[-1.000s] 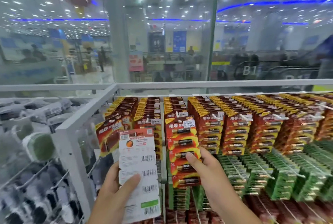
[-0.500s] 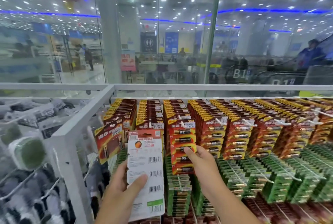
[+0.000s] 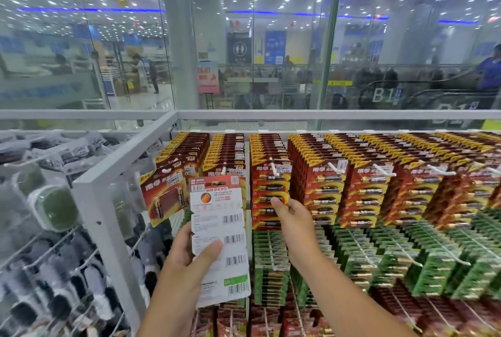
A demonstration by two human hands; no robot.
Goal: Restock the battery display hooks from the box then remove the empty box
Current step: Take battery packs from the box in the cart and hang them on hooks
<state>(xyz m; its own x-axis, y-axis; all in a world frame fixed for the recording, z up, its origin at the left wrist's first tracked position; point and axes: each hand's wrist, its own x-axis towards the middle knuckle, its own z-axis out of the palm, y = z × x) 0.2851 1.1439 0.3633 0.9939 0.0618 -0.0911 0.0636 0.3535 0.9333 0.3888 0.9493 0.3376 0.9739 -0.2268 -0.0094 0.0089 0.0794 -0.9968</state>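
Head view: white display rack [image 3: 89, 187], glass-walled mall.

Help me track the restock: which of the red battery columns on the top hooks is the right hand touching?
The third column from the left: the right hand pinches its front strip, just right of the backside-out card held by the left hand.

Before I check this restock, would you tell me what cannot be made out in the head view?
- The box: nowhere in frame.
- Front of the battery card in the left hand: turned away, only its back shows.
- Right hand fingertips: hidden behind the hanging red strip.
- Price tag print: too small.
- Left rack goods: blurred.
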